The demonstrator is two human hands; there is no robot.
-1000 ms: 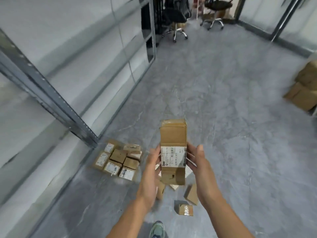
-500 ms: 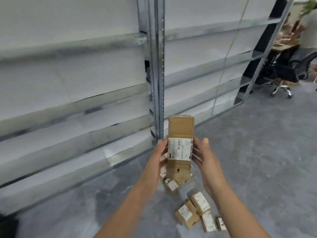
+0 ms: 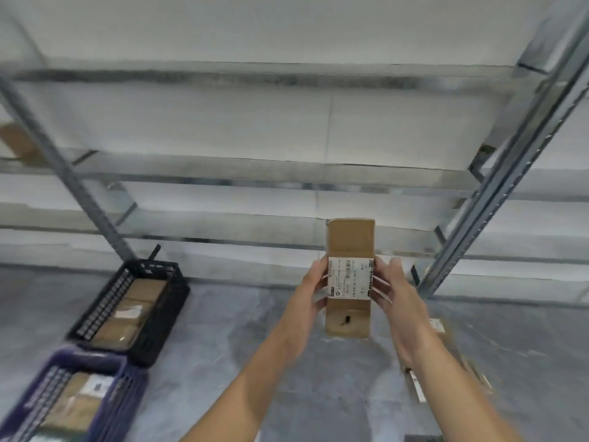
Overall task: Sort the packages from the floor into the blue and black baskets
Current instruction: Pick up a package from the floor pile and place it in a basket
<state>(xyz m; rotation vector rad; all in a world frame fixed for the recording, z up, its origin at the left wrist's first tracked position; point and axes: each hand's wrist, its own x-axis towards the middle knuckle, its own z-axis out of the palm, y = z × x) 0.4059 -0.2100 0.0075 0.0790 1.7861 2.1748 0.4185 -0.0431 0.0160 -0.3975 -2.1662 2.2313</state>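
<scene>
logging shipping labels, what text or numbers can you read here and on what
Label on the held box: print and barcodes, too blurred to read.
Package labels in the black basket and blue basket: too blurred.
Floor package label: too blurred.

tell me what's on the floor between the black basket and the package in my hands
Nothing: in the head view the grey floor between the black basket and the cardboard package is bare.

The view swings left along the metal shelving. A black basket and a blue basket, both holding packages, now show far left of the fingers of the left hand. The loose packages below the fingers leave view.
</scene>
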